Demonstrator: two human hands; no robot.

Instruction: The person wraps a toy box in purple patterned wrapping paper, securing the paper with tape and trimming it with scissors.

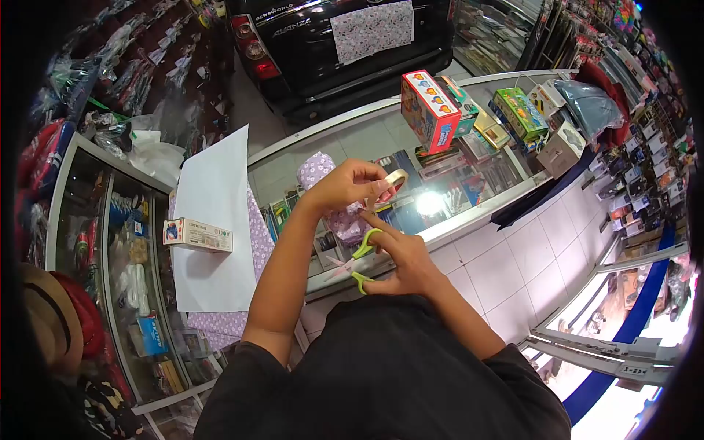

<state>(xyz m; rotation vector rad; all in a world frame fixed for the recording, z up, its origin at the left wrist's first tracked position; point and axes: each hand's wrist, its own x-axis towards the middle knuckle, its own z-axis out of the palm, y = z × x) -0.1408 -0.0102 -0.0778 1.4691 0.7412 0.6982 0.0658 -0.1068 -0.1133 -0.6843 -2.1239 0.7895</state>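
My left hand (345,187) is closed on a small roll of clear tape (397,178), held above the glass counter. Green-handled scissors (364,248) are in my right hand (405,262), fingers through the loops and blades parted toward the left. My right fingertips are close to the tape and the purple package below. Beneath my hands, a package in purple flowered paper (316,169) lies on the counter, partly hidden by my left hand and wrist. Whether a strip of tape joins the roll to the package, I cannot make out.
On the left counter, a small box (198,235) rests on a large white sheet (213,161) over purple flowered paper (213,323). A red-and-blue box (427,110) and other boxes stand on the glass counter (455,187). Behind it is a black car (293,44).
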